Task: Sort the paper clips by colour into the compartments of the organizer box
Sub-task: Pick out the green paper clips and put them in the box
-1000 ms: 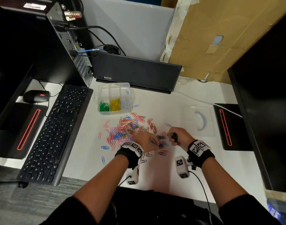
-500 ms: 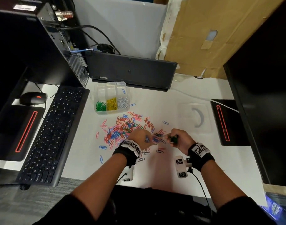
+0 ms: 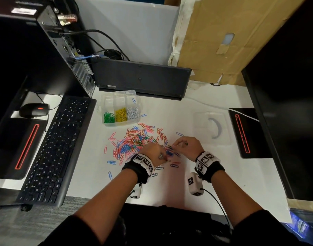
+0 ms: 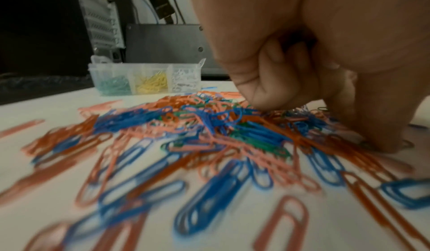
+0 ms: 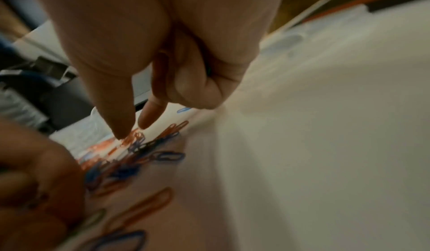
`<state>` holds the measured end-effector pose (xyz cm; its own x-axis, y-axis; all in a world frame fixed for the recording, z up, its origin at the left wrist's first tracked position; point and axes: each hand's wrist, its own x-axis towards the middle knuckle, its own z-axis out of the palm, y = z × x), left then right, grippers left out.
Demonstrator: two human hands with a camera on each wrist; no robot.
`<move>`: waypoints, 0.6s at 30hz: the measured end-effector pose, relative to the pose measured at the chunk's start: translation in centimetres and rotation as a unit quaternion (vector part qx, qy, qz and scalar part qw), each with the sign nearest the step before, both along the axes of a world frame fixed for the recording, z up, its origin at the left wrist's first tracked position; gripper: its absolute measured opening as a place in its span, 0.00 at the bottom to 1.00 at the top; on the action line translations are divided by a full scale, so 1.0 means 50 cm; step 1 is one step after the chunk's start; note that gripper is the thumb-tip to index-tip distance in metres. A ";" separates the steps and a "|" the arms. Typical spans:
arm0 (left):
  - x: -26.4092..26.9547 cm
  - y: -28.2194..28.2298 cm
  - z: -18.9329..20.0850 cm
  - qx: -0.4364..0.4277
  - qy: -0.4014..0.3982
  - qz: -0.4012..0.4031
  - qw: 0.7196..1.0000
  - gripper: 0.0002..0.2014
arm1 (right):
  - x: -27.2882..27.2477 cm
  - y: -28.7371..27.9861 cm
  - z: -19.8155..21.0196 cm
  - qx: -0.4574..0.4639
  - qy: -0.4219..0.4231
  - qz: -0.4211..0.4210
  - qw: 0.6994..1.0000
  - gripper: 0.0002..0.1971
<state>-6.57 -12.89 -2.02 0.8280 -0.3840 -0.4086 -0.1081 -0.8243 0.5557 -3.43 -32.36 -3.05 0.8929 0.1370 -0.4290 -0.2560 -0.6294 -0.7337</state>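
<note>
Head view — right hand (image 3: 186, 145) reached leftward.

No word, brand or number can be read anywhere. The wristbands (image 3: 146, 162) and the small white camera housings (image 3: 194, 186) carry black-and-white square marker patterns rather than letters. The keyboard (image 3: 52, 150) keys show pale legends, and a label on the computer tower (image 3: 24, 10) shows print, all too small to make out.

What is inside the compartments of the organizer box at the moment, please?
In the organizer box, the near row holds green clips, yellow clips and white clips. A single blue clip lies in a far compartment; the other far compartments look empty.
</note>
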 end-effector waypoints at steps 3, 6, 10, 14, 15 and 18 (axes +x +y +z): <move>0.009 -0.008 0.005 0.035 0.010 -0.021 0.999 0.09 | 0.008 0.014 0.003 -0.069 -0.043 0.066 0.995 0.06; 0.012 -0.005 0.001 0.033 0.010 -0.011 0.999 0.11 | 0.017 0.024 0.007 -0.101 -0.028 0.094 0.990 0.05; 0.019 0.037 0.010 -0.043 0.004 0.094 0.995 0.04 | 0.023 0.020 0.007 -0.099 -0.023 0.090 0.991 0.04; 0.038 0.128 0.021 -0.109 -0.006 0.209 0.972 0.05 | 0.033 0.012 0.026 0.147 0.126 -0.035 0.980 0.08; 0.044 0.154 0.025 -0.116 -0.001 0.237 0.965 0.07 | 0.036 0.014 0.034 0.224 0.180 -0.071 0.955 0.07; 0.071 0.233 0.047 -0.111 -0.008 0.301 0.947 0.07 | 0.047 0.034 0.058 0.328 0.250 -0.101 0.905 0.07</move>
